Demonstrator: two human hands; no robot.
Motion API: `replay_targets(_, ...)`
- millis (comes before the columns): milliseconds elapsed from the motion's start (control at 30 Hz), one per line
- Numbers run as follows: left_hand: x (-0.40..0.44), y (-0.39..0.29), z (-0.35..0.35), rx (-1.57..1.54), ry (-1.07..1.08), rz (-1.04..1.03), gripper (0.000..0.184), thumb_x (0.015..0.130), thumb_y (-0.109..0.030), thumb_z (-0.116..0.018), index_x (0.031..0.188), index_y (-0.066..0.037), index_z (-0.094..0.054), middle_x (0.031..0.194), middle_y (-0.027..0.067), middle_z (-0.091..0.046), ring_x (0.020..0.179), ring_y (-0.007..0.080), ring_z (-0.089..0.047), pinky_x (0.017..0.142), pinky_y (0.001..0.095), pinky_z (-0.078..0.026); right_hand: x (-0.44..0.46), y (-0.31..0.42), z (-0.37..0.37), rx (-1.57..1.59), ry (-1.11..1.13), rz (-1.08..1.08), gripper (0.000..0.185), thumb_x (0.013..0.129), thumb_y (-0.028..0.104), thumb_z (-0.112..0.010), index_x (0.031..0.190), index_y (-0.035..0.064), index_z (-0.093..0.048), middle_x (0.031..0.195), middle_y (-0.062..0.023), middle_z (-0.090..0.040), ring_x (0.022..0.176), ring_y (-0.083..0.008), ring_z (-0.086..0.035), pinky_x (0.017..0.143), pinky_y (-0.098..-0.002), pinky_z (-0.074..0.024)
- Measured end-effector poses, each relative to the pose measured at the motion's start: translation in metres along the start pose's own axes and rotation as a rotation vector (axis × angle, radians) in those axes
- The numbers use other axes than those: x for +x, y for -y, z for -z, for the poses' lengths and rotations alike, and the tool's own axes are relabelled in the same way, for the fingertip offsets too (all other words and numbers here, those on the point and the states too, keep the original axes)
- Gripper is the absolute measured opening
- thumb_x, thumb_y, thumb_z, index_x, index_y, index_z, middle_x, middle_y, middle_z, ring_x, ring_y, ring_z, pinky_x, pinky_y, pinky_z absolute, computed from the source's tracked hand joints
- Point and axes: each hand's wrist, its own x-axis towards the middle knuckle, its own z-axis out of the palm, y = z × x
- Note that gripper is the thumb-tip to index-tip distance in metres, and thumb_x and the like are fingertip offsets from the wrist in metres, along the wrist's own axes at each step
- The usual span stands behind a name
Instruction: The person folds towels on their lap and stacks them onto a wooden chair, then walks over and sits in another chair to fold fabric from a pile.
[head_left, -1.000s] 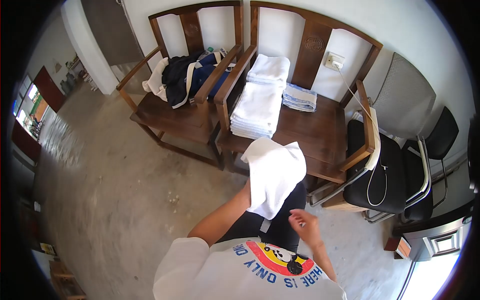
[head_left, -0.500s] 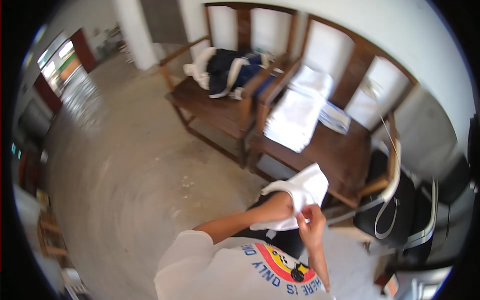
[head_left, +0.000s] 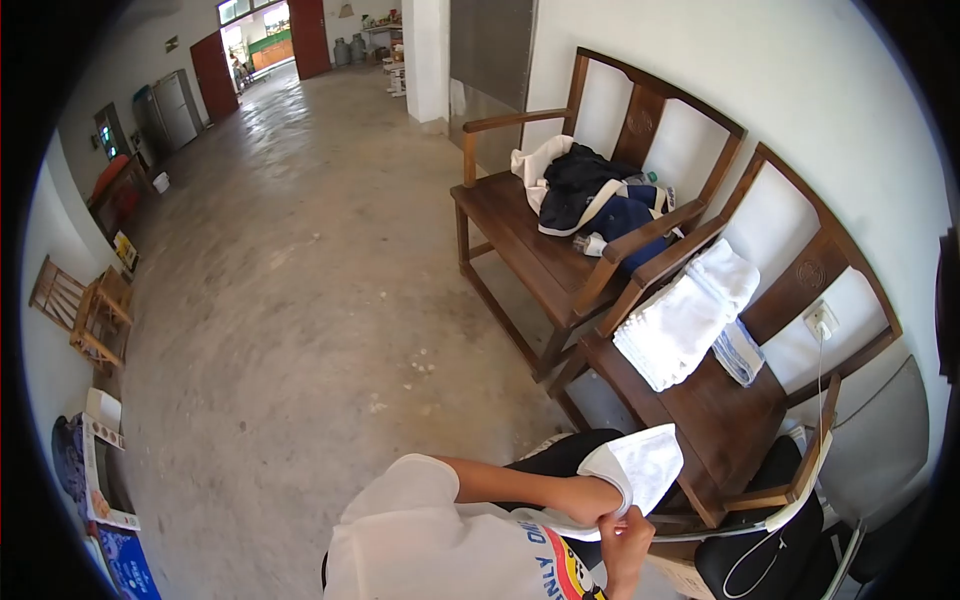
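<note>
Have a white towel (head_left: 650, 468) at the lower right of the frame, draped over the end of the left forearm (head_left: 540, 488), with a loose corner pointing up and away. Hides the left hand inside the folds, so cannot tell whether open or closed. With the right hand (head_left: 626, 548), appears to pinch the near edge beside the left wrist, fingertips together on the cloth; hard to be sure, with knuckles in the way.

Should handle as light, soft and floppy, with no stiffness to keep a shape and nothing to break. Probably grips well against skin rather than slipping, but may bunch or sag between holds. Best taken by the hem or a corner, pinched between thumb and fingertips, with a spread palm underneath for support.

Just beyond, on the nearer wooden chair (head_left: 720, 425), see a stack of white towels (head_left: 672, 328), folded flat, and just beside it some blue-and-white cloths (head_left: 739, 352). To the left of that, on the farther wooden chair (head_left: 512, 225), find a heap of dark clothing (head_left: 578, 185). Toward the right edge, notice a wall socket (head_left: 821, 319) with a pale cord running down toward a black chair (head_left: 745, 562).
</note>
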Motion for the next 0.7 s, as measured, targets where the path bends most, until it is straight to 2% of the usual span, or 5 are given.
replay_targets(100, 0.000, 0.002, -0.004, 0.034, 0.024, -0.040, 0.015, 0.069, -0.007, -0.061, 0.075, 0.006, -0.063, 0.069, 0.0229, -0.061, 0.066, 0.0378, -0.061, 0.059, 0.0436, -0.047, -0.003, -0.002, 0.005, -0.235, 0.084, 0.024, 0.026, 0.084, 0.017, -0.064, 0.076, -0.0066, -0.059, 0.063, -0.0146, -0.063, 0.058, -0.0184, -0.064, 0.055, -0.0300, -0.0487)
replay_targets(200, -0.001, 0.005, -0.001, 0.045, 0.049, -0.045, 0.016, 0.070, -0.009, -0.060, 0.076, 0.006, -0.063, 0.070, 0.0229, -0.061, 0.068, 0.0384, -0.061, 0.060, 0.0446, -0.047, -0.001, 0.007, 0.007, -0.138, 0.069, 0.037, 0.024, 0.078, 0.016, -0.064, 0.068, -0.0032, -0.054, 0.061, -0.0242, -0.056, 0.059, -0.0416, -0.059, 0.052, -0.0415, -0.0450)
replay_targets(333, 0.000, 0.014, 0.006, -0.012, 0.133, -0.068, 0.019, 0.075, -0.012, -0.059, 0.079, 0.006, -0.063, 0.074, 0.0235, -0.062, 0.070, 0.0346, -0.062, 0.061, 0.0425, -0.047, -0.003, 0.019, 0.021, -0.058, 0.242, -0.040, 0.021, 0.091, 0.014, -0.051, 0.087, -0.0056, -0.056, 0.073, -0.0314, -0.052, 0.060, -0.0343, -0.056, 0.059, -0.0441, -0.0412)
replay_targets(567, -0.003, 0.017, 0.016, -0.335, 0.201, -0.065, 0.037, 0.091, -0.031, -0.057, 0.092, 0.006, -0.061, 0.082, 0.0189, -0.063, 0.076, 0.0245, -0.060, 0.068, 0.0364, -0.046, -0.007, 0.005, 0.019, 0.111, 0.285, 0.048, 0.021, 0.093, 0.014, -0.051, 0.092, -0.0056, -0.060, 0.065, -0.0204, -0.057, 0.059, -0.0278, -0.057, 0.058, -0.0371, -0.0449)
replay_targets(700, 0.003, 0.021, 0.000, -0.331, 0.133, 0.008, 0.041, 0.093, -0.034, -0.054, 0.095, 0.006, -0.062, 0.085, 0.0189, -0.064, 0.077, 0.0255, -0.062, 0.068, 0.0358, -0.048, -0.012, -0.055, 0.003, 0.476, 0.330, -0.232, 0.021, 0.089, 0.020, -0.058, 0.096, 0.0001, -0.063, 0.082, -0.0131, -0.065, 0.074, -0.0254, -0.063, 0.066, -0.0373, -0.0500)
